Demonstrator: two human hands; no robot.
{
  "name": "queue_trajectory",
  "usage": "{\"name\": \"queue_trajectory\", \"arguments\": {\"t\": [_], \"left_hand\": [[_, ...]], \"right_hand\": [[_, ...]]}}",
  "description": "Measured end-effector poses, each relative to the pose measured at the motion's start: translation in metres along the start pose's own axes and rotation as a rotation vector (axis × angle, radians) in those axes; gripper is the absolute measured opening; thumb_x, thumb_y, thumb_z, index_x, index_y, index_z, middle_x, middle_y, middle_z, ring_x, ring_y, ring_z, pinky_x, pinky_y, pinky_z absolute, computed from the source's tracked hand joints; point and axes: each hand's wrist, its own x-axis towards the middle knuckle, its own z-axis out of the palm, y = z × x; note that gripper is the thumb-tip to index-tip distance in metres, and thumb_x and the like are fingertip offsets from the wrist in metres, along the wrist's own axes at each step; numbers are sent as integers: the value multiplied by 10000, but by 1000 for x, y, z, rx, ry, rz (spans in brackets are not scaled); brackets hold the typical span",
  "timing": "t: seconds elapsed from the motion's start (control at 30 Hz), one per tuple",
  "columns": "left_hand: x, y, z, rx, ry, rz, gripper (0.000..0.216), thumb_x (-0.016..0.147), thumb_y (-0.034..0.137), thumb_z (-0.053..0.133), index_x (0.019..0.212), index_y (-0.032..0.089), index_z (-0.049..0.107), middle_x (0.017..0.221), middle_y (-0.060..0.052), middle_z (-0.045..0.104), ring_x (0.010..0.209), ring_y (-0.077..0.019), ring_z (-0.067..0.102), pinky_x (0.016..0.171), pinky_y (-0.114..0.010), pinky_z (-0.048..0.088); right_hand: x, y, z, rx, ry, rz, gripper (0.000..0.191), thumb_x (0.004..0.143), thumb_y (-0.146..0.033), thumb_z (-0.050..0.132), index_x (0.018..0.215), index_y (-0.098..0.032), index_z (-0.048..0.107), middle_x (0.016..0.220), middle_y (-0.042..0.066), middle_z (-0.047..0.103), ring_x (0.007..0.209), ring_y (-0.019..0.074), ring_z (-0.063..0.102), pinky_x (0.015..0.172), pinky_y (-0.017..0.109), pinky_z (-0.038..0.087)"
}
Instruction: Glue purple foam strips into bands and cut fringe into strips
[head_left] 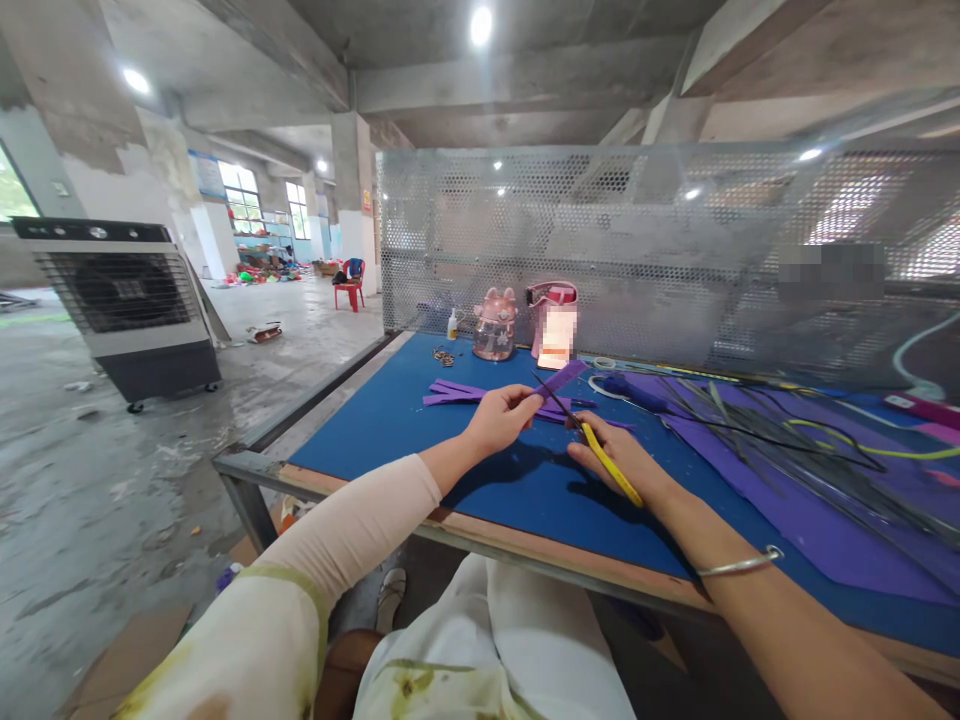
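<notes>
Above the blue table, my left hand (504,418) is closed, pinching a purple strip (564,377) that slants up to the right. My right hand (616,455) grips scissors with yellow handles (611,464). Their dark blades are parted and meet the strip just right of my left fingertips; whether they touch it I cannot tell. Behind my left hand several cut purple strips (450,392) lie in a loose pile on the tabletop (390,430). My hands partly cover that pile.
At the back stand a pink bear-shaped bottle (494,325), a lit phone (556,338) and a small glue bottle (452,324). On the right, purple sheet material (810,520) lies under dark strips and cords (750,430). A perforated metal panel (637,230) closes off the table's far side.
</notes>
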Motion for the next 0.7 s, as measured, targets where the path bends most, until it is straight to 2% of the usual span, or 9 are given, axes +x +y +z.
{"name": "queue_trajectory", "arguments": {"t": [0.23,0.43,0.7], "left_hand": [[1,-2,1,6,-1,-2,249,803,374,557,804,130,609,495,54,480,464,-75,421,484,-210,332],[0,-3,1,16,-24,3,239,800,370,557,763,138,599,491,55,483,464,-73,423,486,-209,329],[0,-6,0,-3,-25,3,274,800,411,558,760,142,583,509,54,488,475,-72,426,492,-208,333]], "right_hand": [[1,-2,0,13,-15,-29,336,908,-417,551,1131,-167,574,1038,58,627,867,169,618,760,373,527],[1,-6,-1,19,-10,-16,299,924,-417,525,1064,-161,591,909,23,631,732,130,603,680,321,525],[1,-4,0,16,11,17,287,925,-412,527,1034,-158,602,901,18,632,730,129,604,672,312,525]]}}
